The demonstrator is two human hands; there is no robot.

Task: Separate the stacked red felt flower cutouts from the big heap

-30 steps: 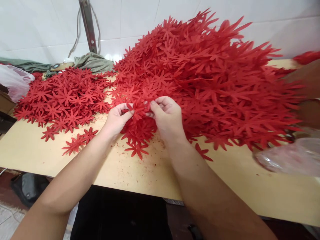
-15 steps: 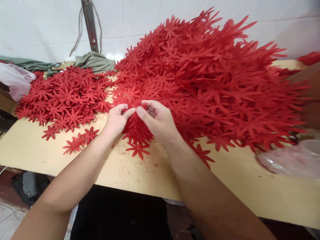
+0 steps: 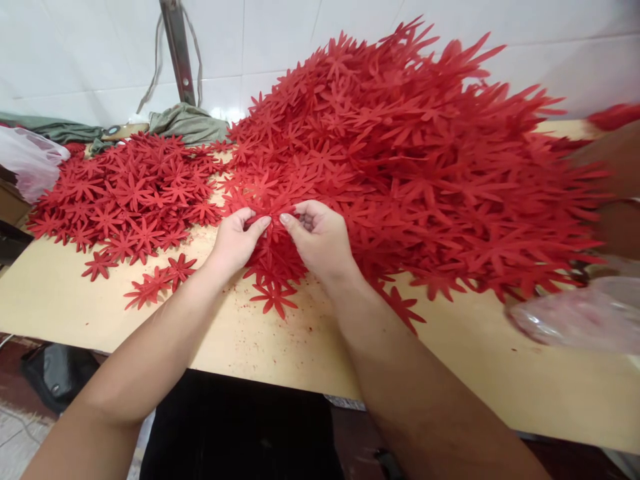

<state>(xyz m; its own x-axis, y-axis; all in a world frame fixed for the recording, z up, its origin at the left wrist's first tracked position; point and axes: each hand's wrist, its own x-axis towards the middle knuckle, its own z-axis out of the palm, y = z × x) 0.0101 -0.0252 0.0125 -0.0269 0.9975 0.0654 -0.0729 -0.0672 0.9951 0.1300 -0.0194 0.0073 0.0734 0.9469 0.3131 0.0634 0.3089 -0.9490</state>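
Red flower cutouts point(image 3: 273, 230) pinched between left hand point(image 3: 235, 240) and right hand point(image 3: 320, 240) at large heap's point(image 3: 425, 173) near edge; smaller flat spread point(image 3: 135, 193) lies left on table point(image 3: 280, 347); most of the heap apparently remains unsorted.

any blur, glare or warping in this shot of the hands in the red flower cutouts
Head view: both hands, left hand and right hand, are sharp; the big red pile stretches and smears toward the right edge, wide-lens warping; the plastic bag is blurred; a small glare spot shows on the white tiled wall.
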